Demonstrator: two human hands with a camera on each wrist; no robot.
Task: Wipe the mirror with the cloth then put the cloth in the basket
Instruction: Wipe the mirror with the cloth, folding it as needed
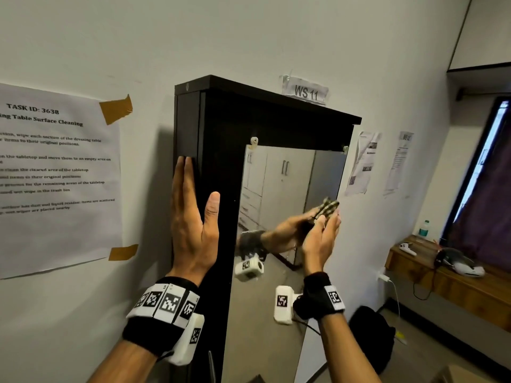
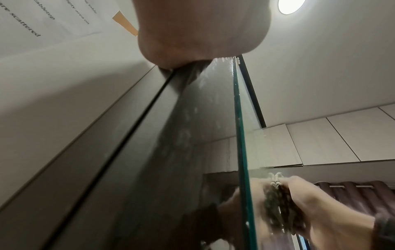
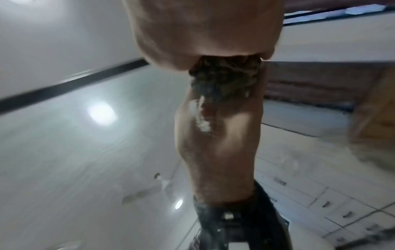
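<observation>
The mirror (image 1: 276, 186) hangs on a tall black cabinet (image 1: 215, 128). My right hand (image 1: 320, 239) presses a dark cloth with light stripes (image 1: 330, 206) flat against the glass near its right edge, fingers fairly straight. The reflection of hand and cloth meets it there. In the right wrist view the cloth (image 3: 226, 69) is bunched under my right hand (image 3: 203, 30), against the mirror (image 3: 85, 152). My left hand (image 1: 193, 217) lies flat on the cabinet's left front edge, fingers straight, thumb spread. The left wrist view shows the mirror's green edge (image 2: 240, 135) and the cloth (image 2: 275, 203). No basket is in view.
A taped task sheet (image 1: 55, 175) hangs on the wall to the left, and a "WS 11" label (image 1: 305, 92) above the cabinet. At right, a wooden shelf (image 1: 448, 286) holds a bottle (image 1: 423, 228), a controller and a headset. A black bag (image 1: 370, 338) sits on the floor.
</observation>
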